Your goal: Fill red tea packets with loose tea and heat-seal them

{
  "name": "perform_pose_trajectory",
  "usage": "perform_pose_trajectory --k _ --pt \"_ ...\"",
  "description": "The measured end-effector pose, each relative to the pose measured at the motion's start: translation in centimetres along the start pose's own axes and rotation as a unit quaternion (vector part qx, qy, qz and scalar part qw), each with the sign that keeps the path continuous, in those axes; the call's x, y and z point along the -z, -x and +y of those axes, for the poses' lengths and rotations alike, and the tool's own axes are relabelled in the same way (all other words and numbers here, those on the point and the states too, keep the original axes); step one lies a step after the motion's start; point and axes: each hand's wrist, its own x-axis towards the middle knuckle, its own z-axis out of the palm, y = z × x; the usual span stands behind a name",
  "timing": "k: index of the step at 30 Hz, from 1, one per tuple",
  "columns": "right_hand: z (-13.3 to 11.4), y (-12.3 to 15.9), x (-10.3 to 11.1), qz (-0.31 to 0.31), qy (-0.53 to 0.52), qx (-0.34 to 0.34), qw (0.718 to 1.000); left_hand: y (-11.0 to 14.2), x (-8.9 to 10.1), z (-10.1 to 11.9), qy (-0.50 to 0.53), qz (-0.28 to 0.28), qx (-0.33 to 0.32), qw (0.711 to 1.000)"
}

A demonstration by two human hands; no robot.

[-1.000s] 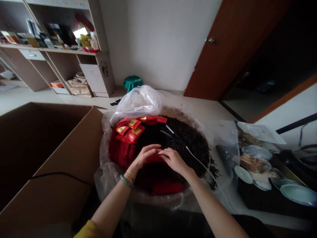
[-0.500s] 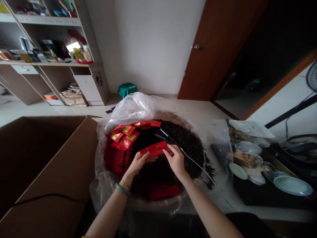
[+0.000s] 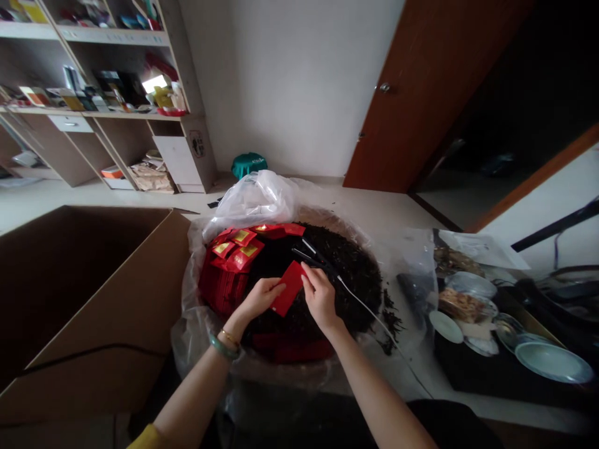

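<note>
Both hands hold a small red packet tilted over a heap of dark dried leaves, apparently loose tea. My left hand pinches its lower left edge with the thumb on top. My right hand grips its upper right corner between thumb and fingers. Just beyond lies a black two-armed tool like a hair straightener, with a white cord. Filled red packets with yellow labels lie at the left, above a stack of red packets. More red packets lie at the near side.
Clear plastic sheeting lines the round container. A big open cardboard box stands left. On the right, a dark tray bears dishes and a bowl. Shelves and a brown door stand behind.
The red packet has turned from nearly level to a steep slant, its left end now lower. My hands have come closer together. The view has shifted slightly left.
</note>
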Motion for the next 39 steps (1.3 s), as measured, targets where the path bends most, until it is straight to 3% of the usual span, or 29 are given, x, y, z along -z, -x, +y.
perform_pose_trajectory --k 6,11,17,22,26,29,33,35,39 --pt "0.0 0.0 0.5 0.020 0.080 0.065 0.994 0.2 -2.0 -1.2 -0.041 0.072 -0.040 0.996" --pt "-0.6 -0.2 0.8 0.014 0.093 0.078 0.993 0.9 -2.0 -1.3 -0.106 0.096 -0.062 0.988" --pt "-1.5 -0.3 1.1 -0.053 0.066 0.069 0.994 1.5 -1.3 -1.0 -0.233 0.087 -0.094 0.964" --pt "-2.0 -0.2 1.1 -0.102 -0.025 0.007 0.994 2.0 -0.4 -0.7 -0.271 0.118 -0.099 0.950" --pt "-1.7 -0.3 1.4 -0.193 -0.113 -0.090 0.970 2.4 0.1 -0.7 -0.312 0.081 -0.138 0.937" --pt "-1.4 -0.3 1.4 -0.222 -0.133 -0.133 0.957 2.6 0.0 -0.9 -0.379 0.092 -0.169 0.905" --pt "-1.3 0.3 0.8 -0.161 -0.101 -0.153 0.970 2.8 -0.8 -1.5 -0.509 0.184 -0.242 0.805" --pt "-1.3 0.6 0.3 -0.148 -0.123 -0.165 0.967 2.9 -1.1 -2.0 -0.544 0.194 -0.265 0.772" --pt "-1.1 1.0 -0.6 -0.183 -0.233 -0.201 0.934 2.9 -1.4 -3.1 -0.542 0.168 -0.293 0.770"
